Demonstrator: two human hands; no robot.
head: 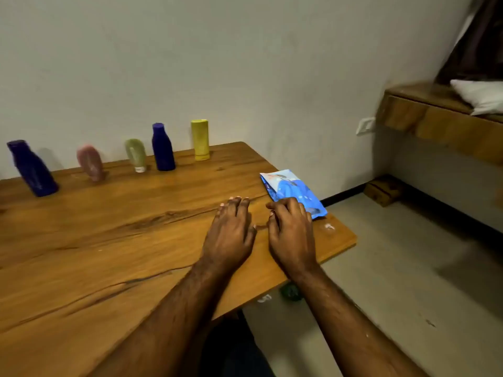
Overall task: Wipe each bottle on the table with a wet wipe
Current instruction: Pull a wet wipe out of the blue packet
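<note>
Several bottles stand in a row along the far edge of the wooden table [109,240]: a dark blue bottle [32,168] at the left, a pink tube [90,162], a green tube [135,154], a second dark blue bottle [162,147] and a yellow bottle [200,139]. A blue wet-wipe pack [288,189] lies near the table's right edge. My left hand [231,234] rests flat on the table, fingers straight. My right hand [292,232] lies beside it, fingers loosely bent, its fingertips at the near end of the pack. Neither hand holds anything.
The table's right edge [351,240] drops to a grey floor. A wooden shelf [435,118] with a white pillow [481,95] juts from the wall at the right. A small wooden block [382,190] sits on the floor below it.
</note>
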